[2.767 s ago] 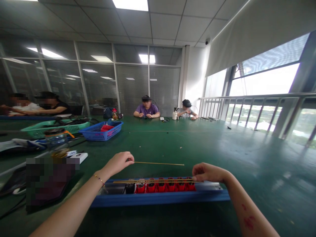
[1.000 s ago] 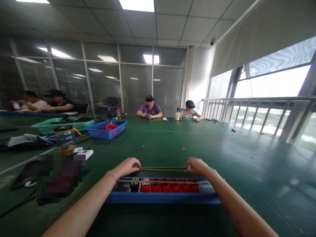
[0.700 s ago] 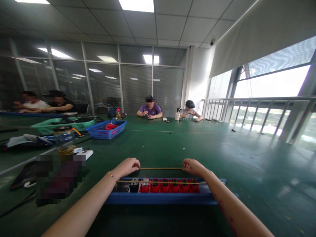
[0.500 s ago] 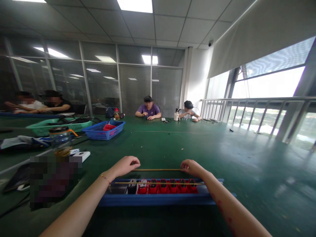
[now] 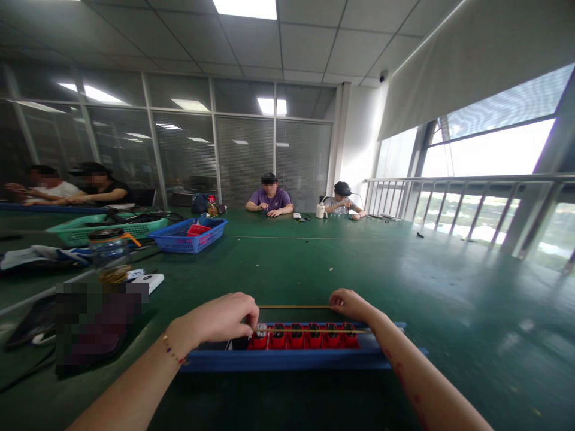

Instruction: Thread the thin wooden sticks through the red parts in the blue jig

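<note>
A long blue tray (image 5: 296, 361) lies in front of me, holding a row of several small red containers (image 5: 296, 342) with dark pieces in them. Across the row runs a thin yellowish rod (image 5: 309, 331). Behind the tray is a second thin yellowish rod (image 5: 294, 307). My right hand (image 5: 353, 304) is closed in a pinch at this second rod's right end. My left hand (image 5: 224, 317) hangs over the tray's left part, its fingertips together by the leftmost red container, where a pale piece (image 5: 261, 328) shows. What those fingertips hold, if anything, is hidden.
To the left stand a blue basket (image 5: 188, 239) with red parts, a green basket (image 5: 108, 230) with dark cables, a lidded jar (image 5: 110, 257) and a white object (image 5: 150, 281). Several people sit across the green table (image 5: 359, 263), with a window railing at right.
My left hand has moved from the rear rod's left end toward me, down over the left red containers. My right hand stays at the rear rod's right end.
</note>
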{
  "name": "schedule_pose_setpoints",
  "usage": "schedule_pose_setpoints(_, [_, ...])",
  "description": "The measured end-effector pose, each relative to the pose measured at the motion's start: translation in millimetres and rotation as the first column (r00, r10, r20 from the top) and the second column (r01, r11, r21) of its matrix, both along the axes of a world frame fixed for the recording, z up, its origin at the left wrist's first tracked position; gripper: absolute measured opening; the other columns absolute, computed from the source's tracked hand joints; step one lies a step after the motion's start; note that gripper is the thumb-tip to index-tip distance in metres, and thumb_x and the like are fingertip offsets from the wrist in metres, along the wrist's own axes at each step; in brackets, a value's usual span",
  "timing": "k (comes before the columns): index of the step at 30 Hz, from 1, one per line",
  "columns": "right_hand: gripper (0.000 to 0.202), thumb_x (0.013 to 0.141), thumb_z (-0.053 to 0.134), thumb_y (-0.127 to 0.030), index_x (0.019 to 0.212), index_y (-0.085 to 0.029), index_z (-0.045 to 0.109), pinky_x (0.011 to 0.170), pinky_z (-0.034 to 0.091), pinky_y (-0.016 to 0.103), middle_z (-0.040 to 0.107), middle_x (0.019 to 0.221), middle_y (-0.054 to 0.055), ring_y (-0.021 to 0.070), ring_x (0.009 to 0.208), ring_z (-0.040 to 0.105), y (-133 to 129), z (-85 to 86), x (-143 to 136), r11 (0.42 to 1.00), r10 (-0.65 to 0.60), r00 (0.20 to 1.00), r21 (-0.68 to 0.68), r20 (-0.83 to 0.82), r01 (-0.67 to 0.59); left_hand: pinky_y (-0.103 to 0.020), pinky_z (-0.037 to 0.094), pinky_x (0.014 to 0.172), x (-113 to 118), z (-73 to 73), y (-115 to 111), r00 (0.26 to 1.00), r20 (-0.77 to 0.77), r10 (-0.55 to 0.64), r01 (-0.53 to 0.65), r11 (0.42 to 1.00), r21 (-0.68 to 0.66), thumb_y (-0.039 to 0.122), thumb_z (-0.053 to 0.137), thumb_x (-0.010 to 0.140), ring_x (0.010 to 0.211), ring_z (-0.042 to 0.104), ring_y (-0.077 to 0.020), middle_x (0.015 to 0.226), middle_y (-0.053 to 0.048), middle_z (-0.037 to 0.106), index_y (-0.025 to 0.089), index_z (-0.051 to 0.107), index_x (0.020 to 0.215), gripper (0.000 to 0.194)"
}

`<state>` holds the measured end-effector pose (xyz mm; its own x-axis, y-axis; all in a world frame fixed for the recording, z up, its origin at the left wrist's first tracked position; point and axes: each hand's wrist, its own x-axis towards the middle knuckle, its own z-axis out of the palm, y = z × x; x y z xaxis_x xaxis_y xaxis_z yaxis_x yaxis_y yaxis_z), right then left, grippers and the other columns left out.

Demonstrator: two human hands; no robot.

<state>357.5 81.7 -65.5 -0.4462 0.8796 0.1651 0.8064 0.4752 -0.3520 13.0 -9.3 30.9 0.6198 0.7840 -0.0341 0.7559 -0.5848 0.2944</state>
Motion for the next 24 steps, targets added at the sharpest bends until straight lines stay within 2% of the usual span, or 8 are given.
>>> schedule_pose_setpoints(4, [0.015, 0.068, 0.054, -0.018, 0.078, -0.018, 0.065, 0.062, 0.043, 0.021, 0.063, 0.076, 0.003, 0.0135, 0.067, 0.056, 1.5, -1.4, 0.7, 1.000, -0.004, 1.000, -0.009, -0.019, 0.003, -0.022, 0.033, 0.058, 0.7, 11.1, -1.5, 1.000, 0.015, 0.024, -0.024, 0.999, 0.028, 0.034, 0.050, 0.073, 0.068, 0.054, -0.0139, 0.075, 0.003, 0.062, 0.027, 0.064, 0.073, 0.016])
schedule_pose_setpoints(8, [0.015, 0.069, 0.053, -0.019, 0.078, -0.017, 0.065, 0.062, 0.042, 0.021, 0.063, 0.075, 0.003, 0.0139, 0.068, 0.056, 1.3, -1.7, 1.3, 1.000, -0.009, 0.999, -0.022, -0.043, 0.008, -0.022, 0.032, 0.058, -8.2, 30.0, 0.7, 0.988, 0.080, 0.135, -0.143, 0.983, 0.113, 0.038, 0.049, 0.073, 0.066, 0.053, -0.0132, 0.072, 0.003, 0.061, 0.024, 0.063, 0.072, 0.020])
schedule_pose_setpoints(11, [0.016, 0.071, 0.051, -0.020, 0.079, -0.018, 0.065, 0.065, 0.042, 0.022, 0.064, 0.079, 0.003, 0.0146, 0.072, 0.057, 1.3, -1.4, 2.1, 0.999, -0.028, 0.997, -0.030, -0.069, 0.026, -0.022, 0.033, 0.058, -18.9, 33.1, 11.1, 0.969, 0.117, 0.216, -0.231, 0.963, 0.138, 0.042, 0.049, 0.071, 0.066, 0.053, -0.0137, 0.073, 0.001, 0.061, 0.022, 0.062, 0.073, 0.025])
schedule_pose_setpoints(14, [0.021, 0.078, 0.044, -0.022, 0.087, -0.018, 0.062, 0.065, 0.042, 0.022, 0.065, 0.078, 0.003, 0.0142, 0.072, 0.057, 3.6, -1.2, 3.0, 0.996, -0.080, 0.991, -0.046, -0.107, 0.075, -0.021, 0.034, 0.056, -27.5, 20.6, 27.6, 0.964, 0.111, 0.241, -0.253, 0.962, 0.103, 0.042, 0.049, 0.070, 0.064, 0.054, -0.0140, 0.071, 0.001, 0.062, 0.020, 0.062, 0.073, 0.025])
schedule_pose_setpoints(17, [0.033, 0.088, 0.028, -0.028, 0.095, -0.018, 0.058, 0.059, 0.042, 0.021, 0.065, 0.071, 0.003, 0.0123, 0.064, 0.059, 5.6, -0.1, 2.5, 0.988, -0.136, 0.980, -0.088, -0.144, 0.124, -0.021, 0.035, 0.054, -30.4, -1.2, 45.0, 0.974, 0.070, 0.214, -0.217, 0.975, 0.046, 0.037, 0.050, 0.069, 0.061, 0.054, -0.0138, 0.067, 0.001, 0.062, 0.020, 0.063, 0.071, 0.022])
schedule_pose_setpoints(19, [0.041, 0.089, 0.021, -0.035, 0.093, -0.017, 0.057, 0.058, 0.043, 0.021, 0.065, 0.068, 0.003, 0.0119, 0.061, 0.059, 4.8, 1.2, 1.4, 0.985, -0.155, 0.975, -0.107, -0.162, 0.139, -0.021, 0.036, 0.055, -28.4, -16.5, 54.4, 0.982, 0.047, 0.182, -0.184, 0.981, 0.056, 0.034, 0.051, 0.068, 0.064, 0.056, -0.0140, 0.072, 0.001, 0.063, 0.020, 0.064, 0.070, 0.018])
schedule_pose_setpoints(21, [0.041, 0.087, 0.026, -0.043, 0.091, -0.017, 0.059, 0.059, 0.043, 0.022, 0.065, 0.070, 0.004, 0.0130, 0.063, 0.059, 2.1, 2.6, 0.2, 0.987, -0.139, 0.978, -0.100, -0.159, 0.124, -0.021, 0.038, 0.058, -23.5, -30.6, 61.2, 0.985, 0.030, 0.169, -0.171, 0.982, 0.077, 0.030, 0.052, 0.067, 0.067, 0.057, -0.0139, 0.075, 0.001, 0.064, 0.021, 0.064, 0.070, 0.015])
schedule_pose_setpoints(24, [0.032, 0.073, 0.052, -0.046, 0.087, -0.018, 0.061, 0.060, 0.043, 0.023, 0.064, 0.078, 0.004, 0.0153, 0.069, 0.057, -3.4, 4.2, -1.3, 0.998, -0.043, 0.997, -0.038, -0.061, 0.041, -0.020, 0.039, 0.059, -13.0, -48.4, 67.1, 0.986, 0.013, 0.167, -0.167, 0.983, 0.081, 0.024, 0.051, 0.067, 0.066, 0.057, -0.0128, 0.073, 0.001, 0.064, 0.022, 0.064, 0.069, 0.013])
